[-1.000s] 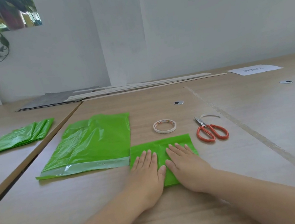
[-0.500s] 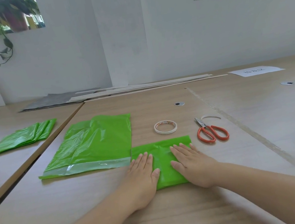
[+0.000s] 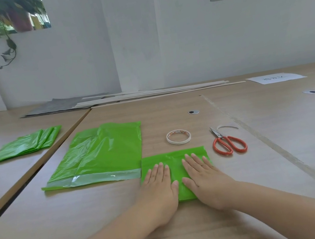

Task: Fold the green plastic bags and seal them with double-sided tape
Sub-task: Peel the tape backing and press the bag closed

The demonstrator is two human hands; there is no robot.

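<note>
A folded green plastic bag [image 3: 174, 159] lies flat on the wooden table right in front of me. My left hand [image 3: 160, 189] and my right hand [image 3: 203, 176] both press on it palm down, fingers straight and slightly spread, a strip of green showing between them. Just left of it lies a larger unfolded green bag [image 3: 103, 151] with a shiny tape strip along its near edge. A roll of double-sided tape [image 3: 178, 136] sits behind the folded bag.
Orange-handled scissors [image 3: 228, 143] lie right of the tape roll, a curled paper strip [image 3: 226, 127] behind them. A pile of folded green bags [image 3: 25, 144] rests on the neighbouring table at left. Wooden slats [image 3: 148, 94] and a paper sheet [image 3: 274, 78] lie by the wall.
Both hands have slid apart over the folded bag, the left to the left and the right to the right, then moved slightly closer again. Nothing else has moved.
</note>
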